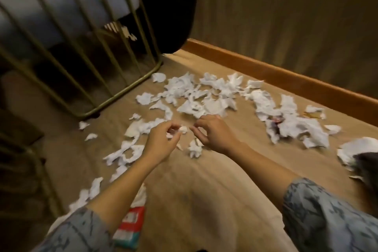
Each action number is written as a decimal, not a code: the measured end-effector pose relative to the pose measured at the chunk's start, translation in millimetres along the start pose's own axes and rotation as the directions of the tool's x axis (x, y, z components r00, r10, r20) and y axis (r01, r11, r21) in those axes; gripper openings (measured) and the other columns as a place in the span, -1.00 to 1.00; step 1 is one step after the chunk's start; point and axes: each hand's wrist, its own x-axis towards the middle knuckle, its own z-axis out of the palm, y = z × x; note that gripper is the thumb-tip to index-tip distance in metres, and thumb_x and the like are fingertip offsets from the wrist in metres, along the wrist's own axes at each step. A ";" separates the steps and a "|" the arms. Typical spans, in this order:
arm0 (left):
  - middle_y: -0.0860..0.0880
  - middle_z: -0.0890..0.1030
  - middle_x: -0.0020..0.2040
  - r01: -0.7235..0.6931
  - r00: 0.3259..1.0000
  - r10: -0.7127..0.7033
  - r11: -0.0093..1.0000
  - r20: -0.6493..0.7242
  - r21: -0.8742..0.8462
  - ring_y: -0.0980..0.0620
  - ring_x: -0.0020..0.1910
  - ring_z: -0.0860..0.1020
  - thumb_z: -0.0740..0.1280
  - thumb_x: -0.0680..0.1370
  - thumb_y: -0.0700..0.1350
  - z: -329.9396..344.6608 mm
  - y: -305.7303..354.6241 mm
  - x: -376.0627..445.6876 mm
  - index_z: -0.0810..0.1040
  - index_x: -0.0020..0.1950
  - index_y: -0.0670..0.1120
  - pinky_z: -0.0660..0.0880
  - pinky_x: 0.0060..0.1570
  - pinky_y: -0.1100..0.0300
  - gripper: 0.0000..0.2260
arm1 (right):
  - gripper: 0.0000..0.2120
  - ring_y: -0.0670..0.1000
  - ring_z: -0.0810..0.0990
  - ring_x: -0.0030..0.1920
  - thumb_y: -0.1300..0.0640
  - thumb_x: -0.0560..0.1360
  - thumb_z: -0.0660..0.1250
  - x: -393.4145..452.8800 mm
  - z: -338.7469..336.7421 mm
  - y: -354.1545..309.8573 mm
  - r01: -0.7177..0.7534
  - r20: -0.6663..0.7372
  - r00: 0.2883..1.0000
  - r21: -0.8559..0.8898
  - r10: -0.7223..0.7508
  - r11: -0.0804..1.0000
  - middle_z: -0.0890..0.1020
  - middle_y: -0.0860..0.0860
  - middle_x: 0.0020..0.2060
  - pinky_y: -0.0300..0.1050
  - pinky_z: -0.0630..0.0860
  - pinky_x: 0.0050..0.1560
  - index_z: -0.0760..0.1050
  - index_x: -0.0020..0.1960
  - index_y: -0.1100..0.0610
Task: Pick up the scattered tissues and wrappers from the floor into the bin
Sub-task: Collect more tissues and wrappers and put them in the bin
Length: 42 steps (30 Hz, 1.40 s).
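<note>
Above floor [204, 190], left hand [161, 139] pinching tissue scrap [182, 129]

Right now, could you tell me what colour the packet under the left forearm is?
Red, white and teal, seen in the head view: the packet.

Your tan floor [204, 200] carries scattered white tissues [196, 96], a red wrapper [131, 225] (partly hidden), and a wire chair base [114, 98].
</note>
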 end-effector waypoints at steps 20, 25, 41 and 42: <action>-0.11 0.00 0.58 0.513 0.761 -0.642 0.507 -0.092 0.693 -0.15 0.55 -0.03 0.18 0.58 0.14 -62.0 -231.0 -224.0 -0.04 0.56 0.08 -0.17 0.46 -0.06 -0.38 | 0.23 0.22 -0.40 0.48 -0.55 0.17 0.32 -44.3 231.8 -174.1 0.049 0.803 0.593 0.038 -0.060 0.998 -0.38 0.03 0.50 0.33 -0.27 0.42 -0.42 0.49 -0.20; -0.15 0.06 0.56 0.571 0.704 -0.704 0.487 -0.089 0.661 -0.16 0.51 0.11 0.21 0.59 0.10 -52.7 -227.9 -202.5 -0.13 0.56 0.05 0.14 0.48 -0.03 -0.32 | 0.10 0.21 -0.18 0.54 -0.35 0.36 0.37 -61.6 235.5 -182.6 0.001 0.800 0.599 0.039 -0.032 0.999 -0.14 0.05 0.56 0.23 -0.18 0.46 -0.39 0.51 -0.16; -0.25 0.65 0.01 0.743 0.519 -0.756 0.629 -0.398 -0.226 -0.08 -0.05 0.59 0.37 0.51 -0.23 -55.8 -217.7 -146.9 0.61 0.02 -0.32 0.43 -0.08 0.21 -0.83 | -0.55 0.03 0.38 0.19 -0.17 0.47 0.34 39.2 206.1 -140.4 0.287 0.612 0.748 0.051 -0.257 0.956 0.35 0.10 0.38 -0.10 0.46 0.06 0.48 0.23 0.08; -0.26 0.64 0.03 0.728 0.501 -0.758 0.630 -0.419 -0.270 -0.09 -0.04 0.57 0.38 0.49 -0.27 -56.9 -217.1 -141.3 0.59 0.04 -0.33 0.42 -0.08 0.20 -0.82 | -0.55 0.07 0.33 0.28 -0.18 0.44 0.37 46.8 213.7 -141.2 0.293 0.637 0.728 0.043 -0.252 0.955 0.20 0.08 0.48 -0.04 0.48 0.10 0.51 0.20 0.08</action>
